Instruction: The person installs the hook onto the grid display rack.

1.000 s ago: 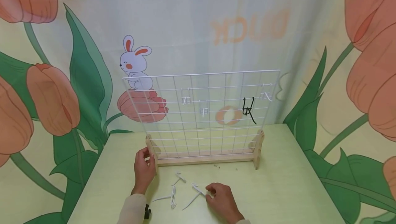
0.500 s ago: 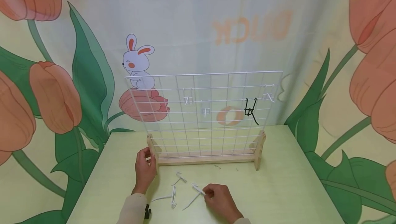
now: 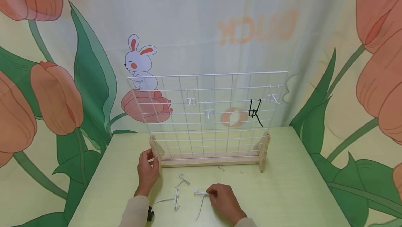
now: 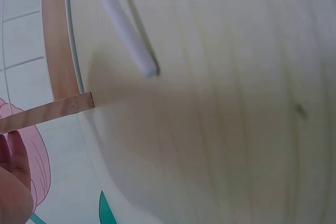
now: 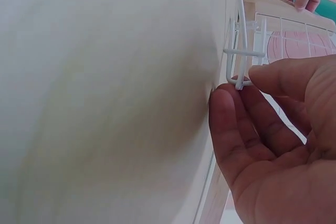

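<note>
Between thumb and fingers, my right hand [image 3: 226, 202] pinches one end of a white wire hook [image 3: 201, 194]. The right wrist view shows the thumb against that hook's wire frame [image 5: 244, 53]. My left hand [image 3: 147, 174] touches the outer side of the left wooden upright [image 3: 156, 153] of a stand, its fingers loosely bent. That stand carries a white wire grid panel [image 3: 215, 117]. Two more white hooks lie on the table, a smaller-looking one [image 3: 183, 180] near the stand and another one [image 3: 176, 199] nearer me.
Several hooks hang on the grid, among them a black one [image 3: 253, 112] and a white one [image 3: 209, 112]. Small crumbs [image 3: 221, 168] lie before the stand's base on the pale table [image 3: 292, 192]. A printed curtain [image 3: 188, 21] hangs behind.
My right hand has closed on the white hook beside it. The hook has turned, its long prong now pointing more toward me. My left hand stays at the upright.
</note>
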Demonstrator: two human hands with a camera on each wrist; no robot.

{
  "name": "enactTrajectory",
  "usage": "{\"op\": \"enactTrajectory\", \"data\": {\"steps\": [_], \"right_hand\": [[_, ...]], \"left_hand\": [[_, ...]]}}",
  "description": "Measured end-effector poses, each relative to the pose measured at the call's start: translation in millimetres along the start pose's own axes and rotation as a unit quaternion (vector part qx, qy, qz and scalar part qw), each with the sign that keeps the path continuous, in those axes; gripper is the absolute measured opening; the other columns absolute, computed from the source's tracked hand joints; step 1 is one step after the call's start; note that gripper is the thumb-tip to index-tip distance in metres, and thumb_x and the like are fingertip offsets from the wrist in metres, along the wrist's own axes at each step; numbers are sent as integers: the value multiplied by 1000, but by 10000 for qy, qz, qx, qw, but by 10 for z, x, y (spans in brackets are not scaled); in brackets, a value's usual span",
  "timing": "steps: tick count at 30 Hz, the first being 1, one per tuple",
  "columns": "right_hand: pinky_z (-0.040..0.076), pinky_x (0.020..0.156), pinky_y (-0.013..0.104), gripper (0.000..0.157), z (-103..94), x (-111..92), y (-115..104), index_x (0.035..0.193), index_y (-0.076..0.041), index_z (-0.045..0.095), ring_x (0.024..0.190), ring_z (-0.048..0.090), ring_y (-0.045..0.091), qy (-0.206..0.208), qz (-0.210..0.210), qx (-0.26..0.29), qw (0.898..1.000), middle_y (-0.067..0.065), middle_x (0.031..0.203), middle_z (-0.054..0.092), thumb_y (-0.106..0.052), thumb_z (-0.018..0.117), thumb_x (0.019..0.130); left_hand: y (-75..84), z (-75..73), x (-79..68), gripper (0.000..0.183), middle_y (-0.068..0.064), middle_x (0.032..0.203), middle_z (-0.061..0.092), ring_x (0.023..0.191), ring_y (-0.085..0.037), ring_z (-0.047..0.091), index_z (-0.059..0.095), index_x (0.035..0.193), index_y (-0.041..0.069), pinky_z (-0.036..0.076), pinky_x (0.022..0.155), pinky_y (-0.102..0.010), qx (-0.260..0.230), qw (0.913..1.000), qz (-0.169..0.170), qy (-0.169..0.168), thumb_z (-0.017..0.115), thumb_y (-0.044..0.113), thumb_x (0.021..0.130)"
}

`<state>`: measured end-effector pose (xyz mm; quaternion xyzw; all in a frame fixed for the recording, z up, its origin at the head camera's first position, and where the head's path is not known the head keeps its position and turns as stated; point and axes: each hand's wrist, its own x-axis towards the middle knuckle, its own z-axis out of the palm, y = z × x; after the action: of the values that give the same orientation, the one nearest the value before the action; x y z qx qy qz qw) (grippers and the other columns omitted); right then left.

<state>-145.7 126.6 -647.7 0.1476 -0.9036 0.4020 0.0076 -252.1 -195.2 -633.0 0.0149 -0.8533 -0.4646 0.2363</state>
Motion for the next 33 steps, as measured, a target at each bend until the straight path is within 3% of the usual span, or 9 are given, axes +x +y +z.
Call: {"op": "enactTrajectory", "data": {"steps": [4, 12, 19, 33], "right_hand": [[58, 73, 23, 17, -6, 28, 16, 99, -16, 81, 85, 70, 4, 13, -30, -73, 10000, -1, 95, 80, -1, 75, 94], [61, 78, 25, 17, -22, 84, 57, 98, -14, 81, 90, 74, 10, 119, -384, -224, 9989, -5, 95, 79, 1, 73, 95], [59, 76, 23, 19, -24, 160, 87, 99, -11, 81, 89, 73, 8, 0, -531, -132, 9985, -4, 96, 79, 4, 71, 95], [58, 74, 22, 18, -25, 236, 70, 103, -10, 80, 88, 70, 6, -18, -386, -31, 9992, 0, 98, 78, 3, 72, 94]], "left_hand": [[1, -11, 2, 35, -15, 124, 62, 115, -30, 68, 56, 136, 2, 58, 86, -27, -11, 10000, 13, -2, 64, 8, 102], [-17, -12, -9, 35, -16, 125, 62, 114, -30, 68, 55, 137, 1, 60, 91, -43, -38, 10000, 30, -51, 62, 7, 103], [0, -21, -9, 35, -15, 124, 62, 113, -30, 69, 55, 136, 1, 60, 89, -38, 23, 10000, 44, -29, 63, 7, 103], [23, -21, -2, 34, -15, 124, 62, 113, -29, 68, 56, 136, 2, 59, 86, -29, -32, 10000, 69, -46, 63, 7, 103]]}}
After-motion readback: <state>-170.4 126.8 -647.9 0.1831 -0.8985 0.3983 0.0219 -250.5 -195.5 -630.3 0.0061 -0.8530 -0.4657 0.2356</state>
